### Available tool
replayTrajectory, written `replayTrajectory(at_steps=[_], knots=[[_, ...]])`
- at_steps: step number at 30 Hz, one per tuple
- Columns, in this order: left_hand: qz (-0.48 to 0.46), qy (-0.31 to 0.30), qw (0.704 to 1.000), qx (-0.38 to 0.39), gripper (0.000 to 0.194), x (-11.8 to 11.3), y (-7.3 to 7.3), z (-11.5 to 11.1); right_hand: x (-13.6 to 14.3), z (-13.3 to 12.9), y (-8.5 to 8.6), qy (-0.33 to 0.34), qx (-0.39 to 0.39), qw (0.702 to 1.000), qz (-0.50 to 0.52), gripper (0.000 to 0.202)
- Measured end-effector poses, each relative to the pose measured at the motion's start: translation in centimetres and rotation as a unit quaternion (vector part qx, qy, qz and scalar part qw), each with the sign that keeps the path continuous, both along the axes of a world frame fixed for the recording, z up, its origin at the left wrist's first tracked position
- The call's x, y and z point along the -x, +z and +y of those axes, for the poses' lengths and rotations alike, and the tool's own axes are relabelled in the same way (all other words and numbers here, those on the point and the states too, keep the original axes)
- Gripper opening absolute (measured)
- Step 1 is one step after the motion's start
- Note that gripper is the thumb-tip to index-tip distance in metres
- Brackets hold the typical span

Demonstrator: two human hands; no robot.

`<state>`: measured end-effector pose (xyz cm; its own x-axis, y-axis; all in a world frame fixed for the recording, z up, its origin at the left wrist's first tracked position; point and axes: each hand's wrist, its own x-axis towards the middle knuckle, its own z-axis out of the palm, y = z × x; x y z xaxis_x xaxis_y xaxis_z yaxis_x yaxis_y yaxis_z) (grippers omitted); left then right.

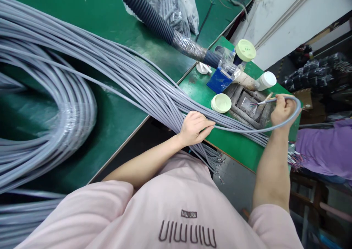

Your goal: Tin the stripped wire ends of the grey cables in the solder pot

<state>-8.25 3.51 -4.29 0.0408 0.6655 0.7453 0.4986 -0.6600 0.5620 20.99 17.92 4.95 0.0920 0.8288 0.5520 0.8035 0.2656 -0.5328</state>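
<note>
One grey cable (255,130) runs from my left hand (195,128) and bends round in a loop to my right hand (283,111). My left fingers pinch it above the long bundle of grey cables (154,91). With the right hand I grip it near its stripped end, which points left. The thin bared wires (255,104) at that end are over the solder pot (249,104), a dirty square block with a shiny silvery surface inside. Whether the wire tips touch that surface, I cannot tell.
A ribbed extraction hose (154,18) reaches down to a nozzle beside the pot. Around it stand an open pale tub (221,103), a white jar (267,80) and a green-lidded jar (245,50). A coiled cable bundle (74,124) lies left. Someone's purple sleeve (327,146) is at right.
</note>
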Motion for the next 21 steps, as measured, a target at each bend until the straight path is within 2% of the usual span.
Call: replayTrajectory(at_steps=[2, 5, 10, 15, 21], knots=[[-0.002, 0.0, 1.0, -0.002, 0.013, 0.0, -0.1, 0.0, 0.7, -1.6, 0.5, 0.026, -0.034, 0.995, 0.087, 0.018], [-0.001, 0.001, 1.0, 0.0, 0.013, -0.1, -0.1, 0.0, 2.4, -3.9, 0.6, 0.058, -0.07, 0.966, 0.243, 0.019], [0.005, -0.001, 1.0, 0.015, 0.013, -0.1, -0.4, 0.0, 5.4, -6.9, 0.0, 0.089, -0.042, 0.905, 0.413, 0.02], [0.008, -0.002, 1.0, 0.024, 0.015, -0.2, -0.6, 0.1, 6.8, -8.8, -1.0, 0.113, 0.001, 0.877, 0.467, 0.022], [-0.017, -0.017, 0.998, 0.053, 0.018, -0.2, -0.3, 0.2, 7.3, -10.4, -2.1, 0.115, 0.028, 0.873, 0.472, 0.021]])
